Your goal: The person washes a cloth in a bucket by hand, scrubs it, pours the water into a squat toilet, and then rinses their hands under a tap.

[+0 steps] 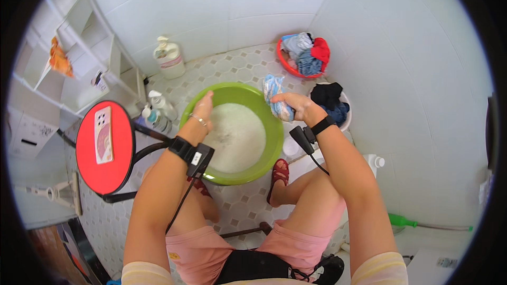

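Note:
A green plastic basin holding cloudy, whitish water stands on the tiled floor between my feet. Over its left rim is my left hand, empty, its fingers extended together and the thumb side towards the water. My right hand grips a bunched, wet-looking blue and white patterned cloth just beyond the basin's right rim. A red basin heaped with clothes stands behind. Close to my right hand is a white basin with black and dark blue clothes.
A red round stool with a phone on it stands at the left. Pump bottles stand beside it, and a large pump bottle is by the wall. White shelves are far left. A white jug stands at the right.

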`<act>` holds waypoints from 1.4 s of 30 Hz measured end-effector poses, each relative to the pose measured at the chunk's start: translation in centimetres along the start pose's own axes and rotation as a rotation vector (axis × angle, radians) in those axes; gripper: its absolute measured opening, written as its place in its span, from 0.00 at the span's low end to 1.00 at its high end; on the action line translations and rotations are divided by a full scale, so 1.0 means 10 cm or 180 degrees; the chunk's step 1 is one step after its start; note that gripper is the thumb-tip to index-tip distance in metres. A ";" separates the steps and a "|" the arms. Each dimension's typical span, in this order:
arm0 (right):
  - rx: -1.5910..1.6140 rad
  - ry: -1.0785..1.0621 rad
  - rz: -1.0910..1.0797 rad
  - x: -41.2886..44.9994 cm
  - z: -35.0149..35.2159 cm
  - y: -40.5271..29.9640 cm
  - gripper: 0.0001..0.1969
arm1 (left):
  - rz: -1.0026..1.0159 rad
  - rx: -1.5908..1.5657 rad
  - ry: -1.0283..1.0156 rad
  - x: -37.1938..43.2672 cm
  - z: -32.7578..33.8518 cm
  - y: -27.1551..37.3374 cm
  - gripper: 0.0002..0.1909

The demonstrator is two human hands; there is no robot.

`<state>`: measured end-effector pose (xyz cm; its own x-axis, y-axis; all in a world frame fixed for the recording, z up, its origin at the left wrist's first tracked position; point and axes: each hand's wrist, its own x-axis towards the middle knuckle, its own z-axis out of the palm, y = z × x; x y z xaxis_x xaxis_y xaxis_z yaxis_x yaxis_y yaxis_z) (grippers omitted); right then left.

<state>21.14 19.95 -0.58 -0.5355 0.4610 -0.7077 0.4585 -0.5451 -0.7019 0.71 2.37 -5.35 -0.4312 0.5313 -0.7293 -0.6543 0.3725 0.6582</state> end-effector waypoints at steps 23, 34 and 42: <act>0.2668 0.1588 0.0938 -0.02 -2.88 1.70 0.22 | 0.0234 0.0026 0.0020 0.09 -0.26 -0.11 0.24; 0.0676 0.2382 0.0494 0.93 -3.21 1.35 0.18 | 0.0095 0.0690 -0.0076 -0.17 -0.13 -0.16 0.28; -0.2874 0.2705 -0.1135 2.08 -3.54 0.33 0.21 | -0.0080 0.0683 -0.0225 -0.18 -0.01 -0.02 0.27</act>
<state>36.58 52.54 -20.48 -0.2628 0.9626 -0.0661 0.8773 0.2099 -0.4315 1.53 1.30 -4.18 -0.3670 0.5690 -0.7359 -0.5138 0.5355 0.6702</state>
